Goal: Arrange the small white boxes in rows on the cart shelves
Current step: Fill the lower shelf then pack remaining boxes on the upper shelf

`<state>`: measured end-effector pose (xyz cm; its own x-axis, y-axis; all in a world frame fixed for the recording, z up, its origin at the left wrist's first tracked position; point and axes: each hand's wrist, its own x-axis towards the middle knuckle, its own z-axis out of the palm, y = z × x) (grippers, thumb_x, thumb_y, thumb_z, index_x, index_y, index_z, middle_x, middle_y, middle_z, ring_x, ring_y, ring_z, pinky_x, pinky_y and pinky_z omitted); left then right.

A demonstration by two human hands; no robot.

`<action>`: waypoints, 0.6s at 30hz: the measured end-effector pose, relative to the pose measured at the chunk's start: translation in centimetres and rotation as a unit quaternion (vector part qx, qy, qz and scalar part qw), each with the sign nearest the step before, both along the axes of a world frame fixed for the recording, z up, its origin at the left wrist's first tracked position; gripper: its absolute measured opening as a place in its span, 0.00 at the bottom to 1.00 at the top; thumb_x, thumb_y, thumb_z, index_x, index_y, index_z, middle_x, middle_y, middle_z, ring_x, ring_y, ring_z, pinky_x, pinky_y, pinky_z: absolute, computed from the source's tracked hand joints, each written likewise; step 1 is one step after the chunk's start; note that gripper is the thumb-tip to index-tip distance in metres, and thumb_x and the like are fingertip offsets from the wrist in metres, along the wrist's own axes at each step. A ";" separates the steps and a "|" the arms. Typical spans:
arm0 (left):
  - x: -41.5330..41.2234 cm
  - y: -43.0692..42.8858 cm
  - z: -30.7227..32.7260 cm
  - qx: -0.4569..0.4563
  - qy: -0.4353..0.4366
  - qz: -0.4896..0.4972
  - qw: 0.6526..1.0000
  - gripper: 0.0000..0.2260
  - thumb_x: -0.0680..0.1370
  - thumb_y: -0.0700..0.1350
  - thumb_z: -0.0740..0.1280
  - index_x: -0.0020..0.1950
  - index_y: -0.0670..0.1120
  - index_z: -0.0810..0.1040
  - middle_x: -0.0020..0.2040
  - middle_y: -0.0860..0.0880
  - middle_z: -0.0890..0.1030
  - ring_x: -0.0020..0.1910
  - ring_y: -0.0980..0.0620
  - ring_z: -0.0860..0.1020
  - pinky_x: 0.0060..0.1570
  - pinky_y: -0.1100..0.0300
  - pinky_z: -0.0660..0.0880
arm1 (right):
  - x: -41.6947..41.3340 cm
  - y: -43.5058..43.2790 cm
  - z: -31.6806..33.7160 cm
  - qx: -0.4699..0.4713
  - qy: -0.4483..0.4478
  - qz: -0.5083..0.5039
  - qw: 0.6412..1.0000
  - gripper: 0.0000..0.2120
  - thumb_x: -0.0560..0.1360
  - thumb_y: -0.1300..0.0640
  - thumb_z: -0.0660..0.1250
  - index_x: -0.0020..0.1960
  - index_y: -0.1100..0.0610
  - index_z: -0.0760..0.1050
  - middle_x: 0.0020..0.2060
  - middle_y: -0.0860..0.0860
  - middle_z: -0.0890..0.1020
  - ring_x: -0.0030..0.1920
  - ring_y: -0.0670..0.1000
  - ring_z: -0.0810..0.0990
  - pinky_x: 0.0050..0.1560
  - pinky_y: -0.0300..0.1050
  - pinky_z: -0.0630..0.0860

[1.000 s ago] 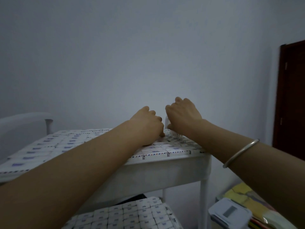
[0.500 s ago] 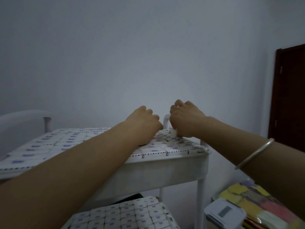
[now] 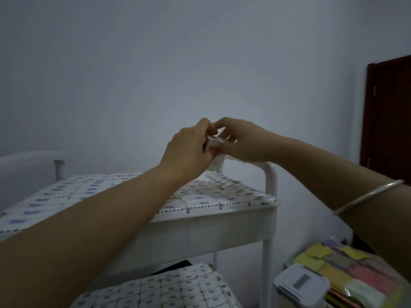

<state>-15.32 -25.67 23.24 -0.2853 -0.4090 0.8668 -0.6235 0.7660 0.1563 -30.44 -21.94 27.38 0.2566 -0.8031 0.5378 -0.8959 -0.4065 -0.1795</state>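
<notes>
Head view: nearest, at the bottom edge, lower boxes [image 3: 160, 290] are seen packed edge to edge in straight rows on the bottom level of the cart [image 3: 211, 234]. Each is white with a small blue mark. To their right, on the floor beside the cart leg, a white tub [image 3: 300, 285] with a grey patch on its lid is set against a stack of coloured packs [image 3: 347, 270].

Both forearms are stretched forward over the cart. A thin metal bangle [image 3: 367, 196] is worn on the right one.

Further in, the cart's upper level is covered by top boxes [image 3: 222, 197], laid flat and touching in rows, with striped red-and-blue edging shown along the front. The left part of that layer is hidden behind the left forearm. A white rail [image 3: 270, 176] is curved up at the right end.

Past that, one box [image 3: 214, 143] is held in the air above the far right corner, clear of the top boxes and near the rail. It is gripped by the left hand [image 3: 189, 150], fingers curled round its left side, and pinched at its right end by the right hand [image 3: 242, 141], thumb under, fingertips on top. The fingertips of both hands are nearly met over it. Most of the box is hidden; only a striped edge is shown.

Behind, a plain pale wall [image 3: 155, 63] is seen, with a dark door [image 3: 389, 118] at far right.
</notes>
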 end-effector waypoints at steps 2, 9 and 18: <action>-0.3 0.4 0.0 0.038 0.005 -0.055 0.998 0.14 0.77 0.46 0.69 0.62 0.48 0.72 0.58 0.51 0.77 0.45 0.52 0.78 0.49 0.55 0.77 | -0.3 0.2 0.3 -0.047 0.063 -0.045 0.996 0.18 0.76 0.44 0.65 0.63 0.49 0.73 0.52 0.46 0.81 0.51 0.47 0.77 0.49 0.41 0.72; -0.3 1.7 -0.2 0.114 -0.107 -0.099 0.983 0.15 0.76 0.35 0.60 0.48 0.52 0.82 0.49 0.54 0.82 0.48 0.59 0.80 0.53 0.59 0.78 | -1.7 1.5 -0.4 -0.157 0.104 -0.143 0.972 0.15 0.76 0.47 0.65 0.62 0.46 0.75 0.53 0.50 0.82 0.51 0.51 0.78 0.47 0.44 0.73; -0.6 3.0 -1.1 0.236 -0.361 -0.053 0.901 0.18 0.83 0.49 0.54 0.71 0.61 0.69 0.74 0.57 0.68 0.70 0.56 0.68 0.71 0.60 0.61 | -0.6 1.7 -0.7 -0.168 0.185 -0.232 0.940 0.13 0.75 0.48 0.65 0.54 0.55 0.79 0.47 0.53 0.81 0.45 0.55 0.79 0.39 0.44 0.69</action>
